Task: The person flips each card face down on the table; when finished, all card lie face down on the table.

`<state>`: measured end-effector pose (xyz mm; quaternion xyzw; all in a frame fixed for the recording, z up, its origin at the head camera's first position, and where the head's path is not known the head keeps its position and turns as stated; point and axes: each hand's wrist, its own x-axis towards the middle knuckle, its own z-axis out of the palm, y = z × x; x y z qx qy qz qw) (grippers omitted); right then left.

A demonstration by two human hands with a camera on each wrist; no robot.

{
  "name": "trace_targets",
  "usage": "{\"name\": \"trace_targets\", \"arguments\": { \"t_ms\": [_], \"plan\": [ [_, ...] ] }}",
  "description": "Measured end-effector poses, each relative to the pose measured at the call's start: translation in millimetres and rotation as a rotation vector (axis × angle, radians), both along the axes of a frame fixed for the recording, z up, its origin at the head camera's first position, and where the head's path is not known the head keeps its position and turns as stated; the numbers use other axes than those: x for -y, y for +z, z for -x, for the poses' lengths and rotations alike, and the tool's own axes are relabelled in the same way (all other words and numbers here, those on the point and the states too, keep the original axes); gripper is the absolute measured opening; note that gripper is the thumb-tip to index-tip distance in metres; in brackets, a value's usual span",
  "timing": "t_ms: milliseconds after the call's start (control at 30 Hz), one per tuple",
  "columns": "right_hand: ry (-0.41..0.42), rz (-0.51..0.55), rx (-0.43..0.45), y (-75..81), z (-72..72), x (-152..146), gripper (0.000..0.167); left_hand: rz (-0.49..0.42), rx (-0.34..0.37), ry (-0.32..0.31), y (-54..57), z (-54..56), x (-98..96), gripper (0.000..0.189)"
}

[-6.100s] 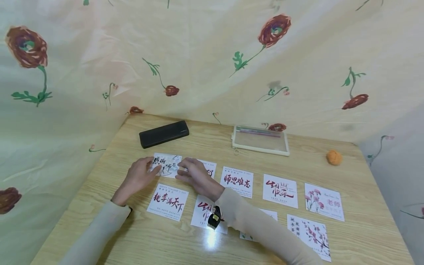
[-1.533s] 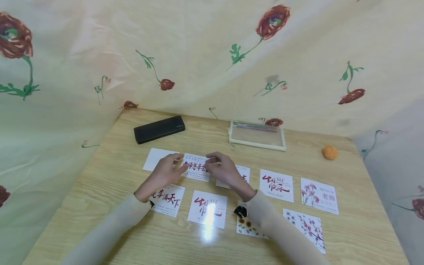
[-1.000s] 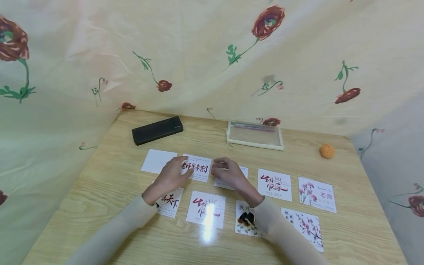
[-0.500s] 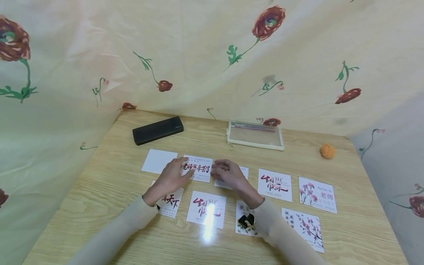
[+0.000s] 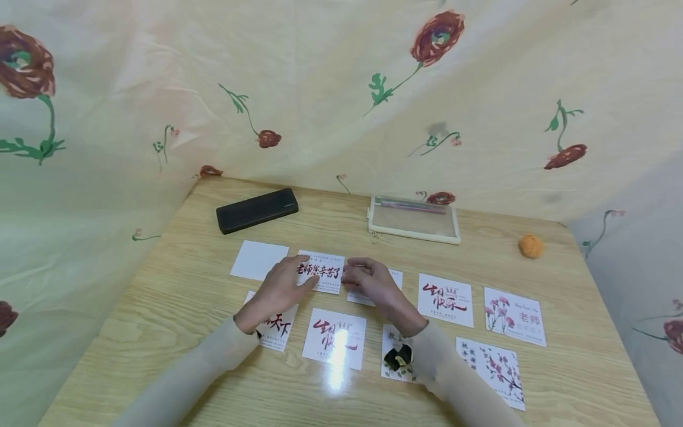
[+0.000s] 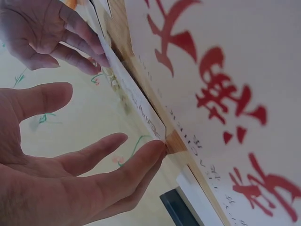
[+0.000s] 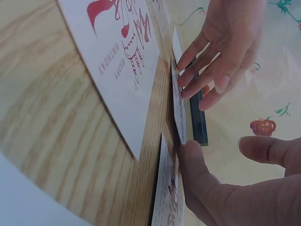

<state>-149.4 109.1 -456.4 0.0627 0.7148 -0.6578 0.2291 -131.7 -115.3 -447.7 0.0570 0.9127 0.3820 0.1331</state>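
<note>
A square card with red brush lettering (image 5: 320, 271) lies in the back row between my hands. At its left edge is my left hand (image 5: 283, 284), fingers lightly bent and thumb apart; in the left wrist view the fingertips (image 6: 157, 148) meet the card's end. My right hand (image 5: 376, 284) is at the opposite edge, its index fingertip (image 7: 192, 149) right by the card in the right wrist view. A blank white card (image 5: 258, 260) lies left of it. Under my right hand, another lettered card (image 5: 396, 277) is partly covered.
More printed cards sit in two rows, including a birthday card (image 5: 335, 338), a carnation card (image 5: 514, 316) and a blossom card (image 5: 496, 370). Behind them are a black case (image 5: 257, 211), a clear zip pouch (image 5: 413, 220) and an orange ball (image 5: 530, 245). Floral cloth (image 5: 320, 89) hangs at the back.
The leftmost back card, lettered and between both hands 6.1 s ago, now shows a blank face. Both hands have moved right to the red-lettered card, which has shifted slightly right.
</note>
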Motion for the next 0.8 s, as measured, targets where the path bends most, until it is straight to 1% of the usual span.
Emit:
{"name": "trace_targets", "arguments": {
  "t_ms": [133,233,367,567,700,800],
  "plan": [
    [0.001,0.013,0.005,-0.6,1.5,-1,0.045,0.022,-0.032,-0.006,-1.1,-1.4,-3.6,0.063],
    [0.004,0.029,0.008,1.0,3.0,-2,0.043,0.037,-0.032,-0.007,-0.8,-2.4,-5.7,0.066],
    [0.016,0.057,-0.005,4.1,4.4,-2,0.04,0.05,0.007,-0.015,2.2,-2.7,-7.1,0.072],
    [0.07,0.091,-0.035,4.5,5.4,4,0.037,0.055,0.062,-0.016,8.7,-0.2,-8.5,0.08],
    [0.1,0.08,-0.04,1.6,5.4,8,0.038,0.027,0.102,-0.015,9.9,-0.2,-8.3,0.083],
    [0.115,0.065,-0.035,-1.2,5.3,11,0.039,-0.009,0.11,-0.035,9.4,-0.5,-7.5,0.082]
  ]
}}
